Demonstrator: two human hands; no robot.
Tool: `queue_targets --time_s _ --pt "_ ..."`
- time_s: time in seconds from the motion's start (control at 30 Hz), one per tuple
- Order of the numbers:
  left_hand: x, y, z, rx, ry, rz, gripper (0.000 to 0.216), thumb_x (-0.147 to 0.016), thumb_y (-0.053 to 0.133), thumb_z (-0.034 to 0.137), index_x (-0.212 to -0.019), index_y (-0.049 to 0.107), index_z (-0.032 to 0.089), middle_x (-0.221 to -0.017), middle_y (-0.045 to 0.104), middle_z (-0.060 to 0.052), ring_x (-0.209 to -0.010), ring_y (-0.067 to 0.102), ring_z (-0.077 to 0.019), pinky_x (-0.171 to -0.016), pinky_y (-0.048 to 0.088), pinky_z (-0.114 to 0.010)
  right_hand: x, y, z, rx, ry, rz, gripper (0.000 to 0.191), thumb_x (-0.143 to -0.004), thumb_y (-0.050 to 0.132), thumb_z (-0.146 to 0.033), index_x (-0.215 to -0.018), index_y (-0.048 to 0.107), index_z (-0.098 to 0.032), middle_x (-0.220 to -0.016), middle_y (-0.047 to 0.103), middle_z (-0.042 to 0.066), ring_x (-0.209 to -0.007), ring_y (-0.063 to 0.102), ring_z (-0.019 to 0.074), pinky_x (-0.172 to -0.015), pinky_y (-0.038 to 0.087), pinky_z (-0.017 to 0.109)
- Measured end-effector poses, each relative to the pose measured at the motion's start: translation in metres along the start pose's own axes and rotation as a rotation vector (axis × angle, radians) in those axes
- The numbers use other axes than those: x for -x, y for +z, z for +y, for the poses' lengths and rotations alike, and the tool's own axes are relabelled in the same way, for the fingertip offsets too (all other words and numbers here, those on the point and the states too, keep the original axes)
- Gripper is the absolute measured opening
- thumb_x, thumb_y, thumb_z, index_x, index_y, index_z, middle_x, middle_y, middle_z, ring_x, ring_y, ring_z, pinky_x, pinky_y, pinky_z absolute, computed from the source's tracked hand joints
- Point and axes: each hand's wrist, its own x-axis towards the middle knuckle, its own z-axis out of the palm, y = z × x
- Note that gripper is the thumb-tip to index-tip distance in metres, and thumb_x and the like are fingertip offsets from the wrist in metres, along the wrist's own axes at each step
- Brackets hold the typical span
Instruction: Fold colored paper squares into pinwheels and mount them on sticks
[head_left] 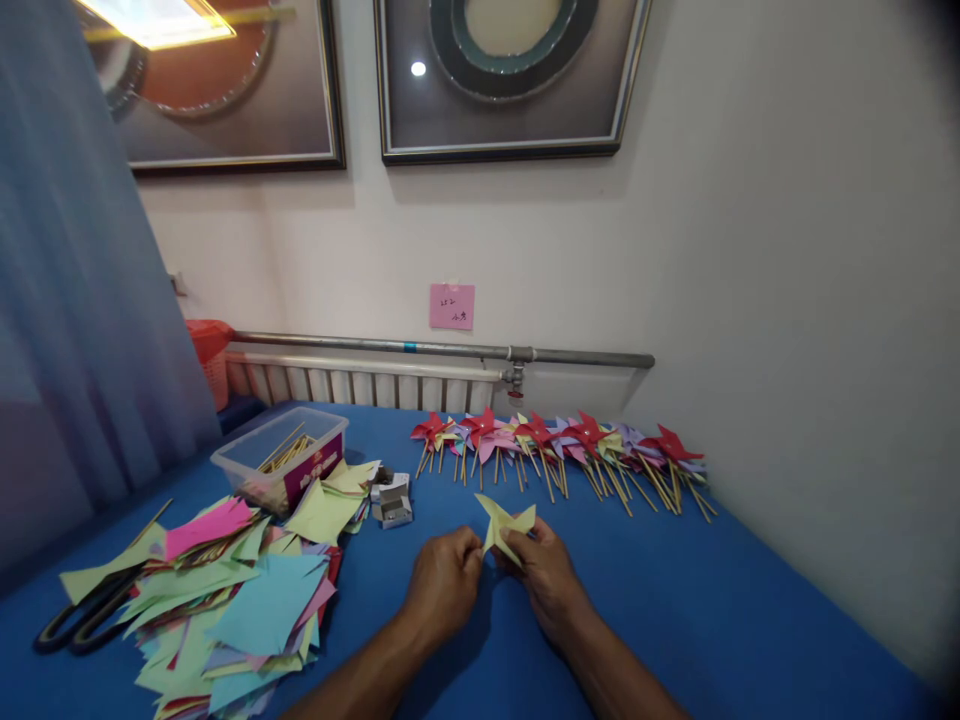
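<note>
A pale yellow paper pinwheel (pixel 498 520) with folded blades is above the blue surface, between my two hands. My right hand (pixel 546 575) grips it, the thumb pressing near its middle and the other fingers behind. Curled closed, my left hand (pixel 444 580) is at the pinwheel's lower left blade. Its fingertips hide whatever is pinched there, and I cannot tell whether they hold the blade's tip. No stick shows on this pinwheel.
Finished pinwheels (pixel 536 432) on sticks lie along the back. At left are cut paper sheets (pixel 262 605), scissors (pixel 94 615), a plastic tub (pixel 330 428) of sticks and small open boxes (pixel 393 500). A metal pipe (pixel 450 349) runs along the wall.
</note>
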Motion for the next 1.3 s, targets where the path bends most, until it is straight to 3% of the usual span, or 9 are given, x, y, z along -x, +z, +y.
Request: queue_targets --time_s 0.2,0.37,0.5,0.63,0.87,1.13,1.3 --pt "-0.002 -0.010 0.002 0.087 -0.049 -0.107 0.018 -0.084 0.052 0.022 -0.075 0.066 0.016 -0.064 0.058 0.003 -0.063 0.049 -0.0121 -0.059 0.030 -0.024 -0.015 -0.011 -0.003 0.053 -0.073 0.058 0.036 -0.052 0.086 -0.030 -0.079 0.064 -0.020 -0.066 0.069 -0.001 -0.058 0.065 0.0181 -0.056 0.054 0.029" --pt "-0.004 -0.012 -0.006 0.058 -0.096 -0.169 0.011 -0.078 0.059 0.022 -0.072 0.066 0.016 -0.062 0.057 0.003 -0.060 0.049 -0.0117 -0.057 0.029 -0.024 -0.024 -0.017 -0.002 0.090 -0.083 0.005 0.041 -0.051 0.088 -0.034 -0.083 0.067 -0.018 -0.073 0.073 0.002 -0.065 0.070 0.0211 -0.058 0.056 0.030" --pt "-0.011 -0.007 -0.015 0.183 -0.136 -0.085 0.011 -0.076 0.061 0.023 -0.067 0.061 0.016 -0.057 0.052 0.004 -0.055 0.045 -0.0105 -0.055 0.028 -0.024 -0.024 -0.017 -0.005 0.114 -0.077 0.041 0.050 -0.053 0.089 -0.043 -0.091 0.067 -0.019 -0.078 0.074 0.004 -0.072 0.073 0.0242 -0.060 0.056 0.030" --pt "-0.020 -0.005 -0.018 0.439 -0.250 0.034 0.018 -0.071 0.066 0.028 -0.062 0.054 0.019 -0.048 0.044 0.007 -0.046 0.037 -0.0086 -0.049 0.027 -0.023 -0.014 -0.012 -0.003 0.125 -0.089 0.063 0.046 -0.064 0.082 -0.049 -0.095 0.065 -0.021 -0.091 0.075 0.005 -0.070 0.071 0.0192 -0.061 0.054 0.029" --pt "-0.019 -0.003 -0.008 0.594 -0.292 0.014 0.025 -0.061 0.072 0.036 -0.060 0.054 0.020 -0.044 0.049 0.005 -0.040 0.042 -0.0094 -0.044 0.028 -0.023 0.003 0.006 0.017 0.321 -0.116 -0.210 0.038 -0.070 0.074 -0.053 -0.084 0.068 -0.018 -0.060 0.064 -0.001 -0.054 0.056 0.0137 -0.054 0.043 0.026" --pt "-0.013 0.006 -0.007 0.550 -0.249 -0.057 0.024 -0.061 0.072 0.036 -0.060 0.056 0.018 -0.048 0.053 0.003 -0.044 0.042 -0.0089 -0.046 0.029 -0.023 -0.005 0.002 0.020 0.269 -0.062 -0.242 0.030 -0.065 0.074 -0.046 -0.070 0.060 -0.019 -0.054 0.056 -0.005 -0.049 0.045 0.0103 -0.051 0.034 0.025" --pt "-0.011 0.006 -0.008 0.530 -0.243 -0.134 0.022 -0.065 0.070 0.036 -0.065 0.058 0.017 -0.052 0.055 0.003 -0.044 0.041 -0.0085 -0.047 0.028 -0.024 -0.006 -0.003 0.021 0.236 -0.065 -0.175 0.030 -0.070 0.071 -0.047 -0.072 0.057 -0.022 -0.052 0.054 -0.006 -0.049 0.046 0.0114 -0.052 0.035 0.025"
